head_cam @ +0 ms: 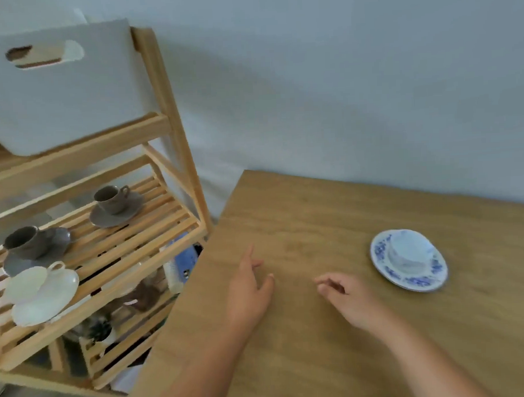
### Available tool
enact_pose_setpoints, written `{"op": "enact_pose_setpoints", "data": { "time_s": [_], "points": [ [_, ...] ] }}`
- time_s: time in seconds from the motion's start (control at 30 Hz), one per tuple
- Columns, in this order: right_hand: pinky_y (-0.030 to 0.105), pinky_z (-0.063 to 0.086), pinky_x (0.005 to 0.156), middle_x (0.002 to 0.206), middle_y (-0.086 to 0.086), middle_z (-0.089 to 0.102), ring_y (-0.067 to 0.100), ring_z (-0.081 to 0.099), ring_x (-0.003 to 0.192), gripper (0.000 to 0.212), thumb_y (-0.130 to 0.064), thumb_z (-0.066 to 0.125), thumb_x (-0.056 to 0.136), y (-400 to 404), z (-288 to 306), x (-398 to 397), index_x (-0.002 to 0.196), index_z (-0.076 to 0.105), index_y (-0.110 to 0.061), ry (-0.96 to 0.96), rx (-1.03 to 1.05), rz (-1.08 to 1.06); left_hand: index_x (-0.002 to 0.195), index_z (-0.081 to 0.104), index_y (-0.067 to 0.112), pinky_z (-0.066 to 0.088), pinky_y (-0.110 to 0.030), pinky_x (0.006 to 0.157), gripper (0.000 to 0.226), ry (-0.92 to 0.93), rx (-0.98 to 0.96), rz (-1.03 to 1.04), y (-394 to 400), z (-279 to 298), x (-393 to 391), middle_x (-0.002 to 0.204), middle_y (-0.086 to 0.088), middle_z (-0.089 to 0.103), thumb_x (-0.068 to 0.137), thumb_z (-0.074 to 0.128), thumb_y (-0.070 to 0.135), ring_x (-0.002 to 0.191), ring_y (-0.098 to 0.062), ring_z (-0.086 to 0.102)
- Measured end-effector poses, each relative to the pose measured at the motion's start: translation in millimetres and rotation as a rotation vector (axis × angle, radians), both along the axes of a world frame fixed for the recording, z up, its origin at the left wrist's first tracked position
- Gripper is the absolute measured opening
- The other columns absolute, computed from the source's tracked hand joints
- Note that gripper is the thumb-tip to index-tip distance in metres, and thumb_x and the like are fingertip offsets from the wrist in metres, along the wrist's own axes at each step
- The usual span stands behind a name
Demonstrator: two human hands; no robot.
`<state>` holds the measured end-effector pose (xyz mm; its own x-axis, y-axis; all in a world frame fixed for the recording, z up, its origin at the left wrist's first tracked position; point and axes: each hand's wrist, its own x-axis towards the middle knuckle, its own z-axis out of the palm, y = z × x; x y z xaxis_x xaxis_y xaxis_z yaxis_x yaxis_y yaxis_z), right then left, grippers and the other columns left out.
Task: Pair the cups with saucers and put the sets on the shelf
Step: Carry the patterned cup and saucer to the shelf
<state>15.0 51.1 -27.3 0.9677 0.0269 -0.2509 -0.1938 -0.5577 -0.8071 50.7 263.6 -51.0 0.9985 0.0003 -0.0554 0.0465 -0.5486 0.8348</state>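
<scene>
A white cup (pixel 409 249) sits on a blue-patterned saucer (pixel 387 271) at the right of the wooden table (pixel 300 214). On the slatted shelf (pixel 153 224) to the left stand three sets: a brown cup (pixel 110 199) on its saucer (pixel 105 218), a dark grey cup (pixel 24 246) on a grey saucer (pixel 57 241), and a white cup (pixel 27 283) on a white saucer (pixel 53 297). My left hand (pixel 248 284) hovers over the table with fingers apart, holding nothing. My right hand (pixel 344 295) is loosely curled and empty, a short way left of the blue saucer.
A white storage box (pixel 61 96) with a cut-out handle fills the shelf's upper tier. The lower tier holds a blue box (pixel 185 258), a small plant (pixel 99 327) and other blurred items. A pale wall stands behind the table.
</scene>
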Motion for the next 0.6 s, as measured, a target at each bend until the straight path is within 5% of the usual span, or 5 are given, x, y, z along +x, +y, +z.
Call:
{"op": "enact_pose_setpoints", "data": {
  "time_s": [0.1, 0.23, 0.37, 0.6],
  "points": [
    [0.023, 0.046, 0.068, 0.08, -0.002, 0.069, 0.009, 0.06, 0.066, 0.017, -0.013, 0.056, 0.092, -54, -7, -35, 0.09, 0.072, -0.018, 0.095, 0.053, -0.196, 0.152, 0.027, 0.015, 0.047, -0.033, 0.096, 0.076, 0.066, -0.119, -0.096, -57, 1, -3, 0.114, 0.001, 0.063, 0.088, 0.068, 0.013, 0.107, -0.017, 0.062],
    [0.019, 0.048, 0.051, 0.073, 0.011, 0.066, 0.015, 0.059, 0.058, 0.018, -0.004, 0.05, 0.093, -109, -15, -60, 0.096, 0.068, -0.001, 0.103, 0.241, -0.567, 0.145, 0.039, 0.018, 0.05, -0.028, 0.085, 0.066, 0.091, -0.187, -0.147, -126, -5, -6, 0.1, 0.009, 0.063, 0.085, 0.066, 0.01, 0.084, -0.009, 0.061],
    [0.029, 0.055, 0.049, 0.073, 0.019, 0.066, 0.022, 0.067, 0.052, 0.023, -0.005, 0.05, 0.091, -150, -19, -63, 0.113, 0.051, -0.012, 0.061, 0.465, -0.85, 0.144, 0.04, 0.019, 0.051, -0.029, 0.079, 0.062, 0.204, -0.183, -0.172, -177, -14, -1, 0.09, 0.01, 0.065, 0.087, 0.065, 0.019, 0.082, -0.01, 0.064],
    [0.026, 0.053, 0.043, 0.075, 0.018, 0.068, 0.022, 0.07, 0.053, 0.043, -0.016, 0.058, 0.091, -185, -21, -33, 0.132, 0.044, -0.012, 0.062, 0.514, -0.866, 0.141, 0.041, 0.021, 0.054, -0.026, 0.05, 0.056, 0.438, -0.245, -0.157, -222, -9, 19, 0.077, -0.007, 0.072, 0.09, 0.065, 0.019, 0.052, -0.012, 0.068]
  ]
}}
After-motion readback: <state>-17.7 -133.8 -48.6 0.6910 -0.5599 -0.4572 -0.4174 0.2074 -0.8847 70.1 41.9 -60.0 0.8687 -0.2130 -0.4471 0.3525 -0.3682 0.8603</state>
